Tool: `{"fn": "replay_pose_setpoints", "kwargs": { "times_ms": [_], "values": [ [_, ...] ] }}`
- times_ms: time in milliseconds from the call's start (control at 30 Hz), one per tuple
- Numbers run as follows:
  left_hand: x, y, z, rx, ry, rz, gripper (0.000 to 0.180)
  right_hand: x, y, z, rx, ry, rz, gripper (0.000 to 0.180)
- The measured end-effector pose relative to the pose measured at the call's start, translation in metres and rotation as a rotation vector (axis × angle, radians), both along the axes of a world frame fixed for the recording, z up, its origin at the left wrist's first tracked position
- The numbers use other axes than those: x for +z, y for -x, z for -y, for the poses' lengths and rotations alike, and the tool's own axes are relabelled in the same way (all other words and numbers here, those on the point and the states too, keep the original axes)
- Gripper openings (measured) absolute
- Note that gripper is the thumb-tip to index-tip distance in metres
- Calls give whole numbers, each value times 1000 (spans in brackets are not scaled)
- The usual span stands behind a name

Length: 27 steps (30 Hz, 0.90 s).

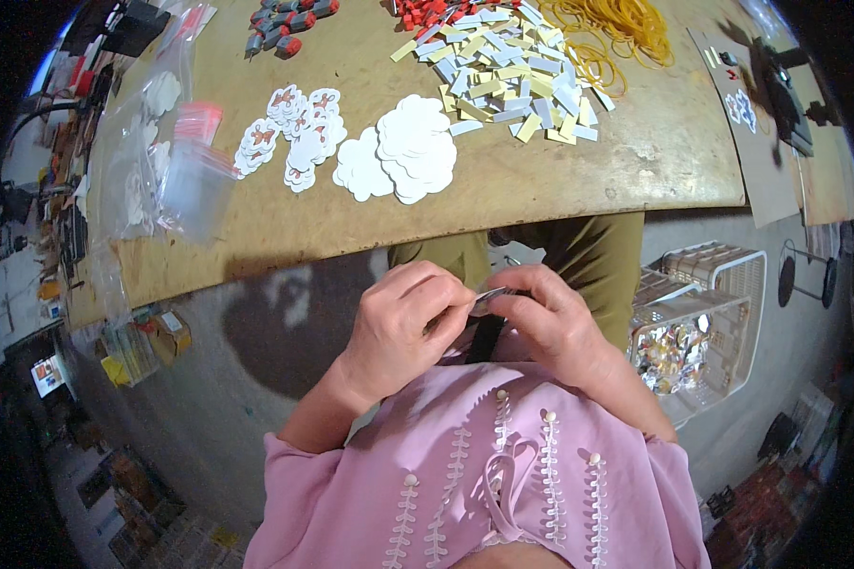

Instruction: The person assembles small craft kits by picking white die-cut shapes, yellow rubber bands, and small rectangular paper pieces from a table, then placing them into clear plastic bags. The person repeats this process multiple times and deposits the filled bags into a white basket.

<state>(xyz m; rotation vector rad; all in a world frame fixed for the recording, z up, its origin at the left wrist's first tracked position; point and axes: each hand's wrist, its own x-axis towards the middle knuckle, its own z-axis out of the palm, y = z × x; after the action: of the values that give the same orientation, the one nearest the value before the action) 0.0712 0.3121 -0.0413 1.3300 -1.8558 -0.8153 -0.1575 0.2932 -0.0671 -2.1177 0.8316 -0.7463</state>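
Note:
My left hand point(400, 318) and my right hand point(557, 322) meet above my lap, just in front of the table edge. Their fingertips pinch a small, thin, whitish piece point(485, 300) with a dark part by the right fingers. Most of it is hidden, so its kind is unclear. On the table beyond lie white scallop-edged paper cutouts point(417, 150) in a stack and small printed cutouts point(299, 128) with a brown figure. Farther back is a heap of pale yellow and light grey strips point(517, 81).
Clear zip bags point(197, 185) lie at the table's left. Red pieces point(432, 13), grey-and-red parts point(285, 24) and yellow rubber bands point(626, 28) sit at the back. White plastic baskets point(721, 322) stand on the floor to the right, a stool point(808, 273) beyond.

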Motion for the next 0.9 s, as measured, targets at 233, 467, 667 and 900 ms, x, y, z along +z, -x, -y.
{"fn": "replay_pose_setpoints", "kwargs": {
  "times_ms": [233,467,667,900],
  "values": [
    [8,-7,4,-194,-63,153,15,-1,-5,-4,115,-39,13,28],
    [-4,-3,4,-115,-20,16,25,1,1,5,-27,-33,28,32],
    [-21,-8,0,-247,15,193,14,5,-5,6,75,92,-3,30],
    [1,-74,38,298,302,255,20,5,3,3,22,130,-97,29]
  ]
}}
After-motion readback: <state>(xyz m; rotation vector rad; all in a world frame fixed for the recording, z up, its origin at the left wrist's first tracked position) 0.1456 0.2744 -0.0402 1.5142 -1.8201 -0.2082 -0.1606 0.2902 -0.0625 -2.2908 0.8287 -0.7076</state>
